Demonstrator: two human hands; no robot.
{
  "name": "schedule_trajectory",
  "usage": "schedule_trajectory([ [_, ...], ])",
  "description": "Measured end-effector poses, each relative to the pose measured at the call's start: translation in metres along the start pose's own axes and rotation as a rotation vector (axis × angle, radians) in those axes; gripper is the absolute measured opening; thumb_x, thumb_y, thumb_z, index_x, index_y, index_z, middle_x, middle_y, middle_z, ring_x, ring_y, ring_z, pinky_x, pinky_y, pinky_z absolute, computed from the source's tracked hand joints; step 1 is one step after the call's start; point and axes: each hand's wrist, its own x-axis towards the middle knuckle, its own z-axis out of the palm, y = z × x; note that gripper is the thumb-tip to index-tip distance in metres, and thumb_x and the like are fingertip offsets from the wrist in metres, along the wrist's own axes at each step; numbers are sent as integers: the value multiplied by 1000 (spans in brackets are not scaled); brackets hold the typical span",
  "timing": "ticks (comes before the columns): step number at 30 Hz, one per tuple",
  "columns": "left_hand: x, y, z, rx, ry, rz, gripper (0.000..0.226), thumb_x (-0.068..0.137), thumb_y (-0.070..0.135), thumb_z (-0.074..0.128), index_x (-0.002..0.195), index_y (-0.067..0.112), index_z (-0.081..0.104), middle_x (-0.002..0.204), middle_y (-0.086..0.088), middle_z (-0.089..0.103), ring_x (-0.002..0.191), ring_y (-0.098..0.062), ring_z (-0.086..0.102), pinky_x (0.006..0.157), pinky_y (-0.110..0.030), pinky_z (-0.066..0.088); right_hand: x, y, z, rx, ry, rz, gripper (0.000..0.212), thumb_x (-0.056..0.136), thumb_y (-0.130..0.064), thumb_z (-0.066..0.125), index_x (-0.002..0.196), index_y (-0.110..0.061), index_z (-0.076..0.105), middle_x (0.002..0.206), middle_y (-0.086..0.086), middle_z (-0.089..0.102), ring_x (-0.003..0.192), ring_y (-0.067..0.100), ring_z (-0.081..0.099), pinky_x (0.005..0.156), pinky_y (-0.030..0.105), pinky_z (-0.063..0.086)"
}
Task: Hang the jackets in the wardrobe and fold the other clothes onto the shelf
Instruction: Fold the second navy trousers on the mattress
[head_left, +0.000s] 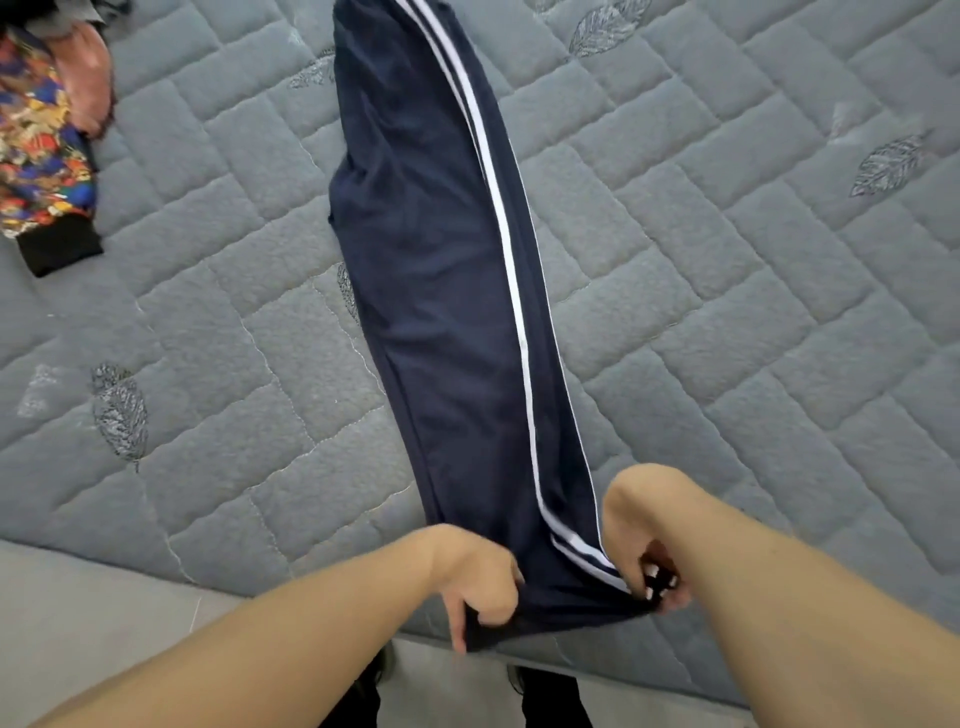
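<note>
Now: my left hand (480, 584) pinches the near hem corner of the navy track trousers (441, 270) | right hand (647, 561) grips the other hem corner by the white stripes (511, 280) | trousers lie lengthwise on the quilted grey bed (727, 291) | patterned jacket (41, 156) at far left, well apart.

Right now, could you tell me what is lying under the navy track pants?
The navy track pants lie stretched along the grey quilted mattress, which shows all round them. Whatever the fabric itself covers cannot be seen. Both hands grip the near end.
</note>
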Motion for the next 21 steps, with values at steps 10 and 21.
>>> schedule_trajectory([
  [10, -123, -104, -88, -1121, 734, -254, 28, 69, 12, 56, 96, 18, 58, 84, -11, 61, 64, -22, 60, 61, -30, 55, -92, -35, -70, 850, 277, -570, 20, 93, -29, 52, 93, -11, 60, 69, 10, 65, 51, 17, 59, 48, 23, 49],
  [21, -121, -143, -117, -1842, 1045, -89, 28, 97, 14, 49, 121, 28, 44, 107, -5, 69, 90, -28, 70, 64, -38, 59, -127, -109, -156, 452, 898, -751, 28, 96, -36, 57, 78, -15, 55, 67, -5, 42, 64, 12, 39, 63, 27, 34],
])
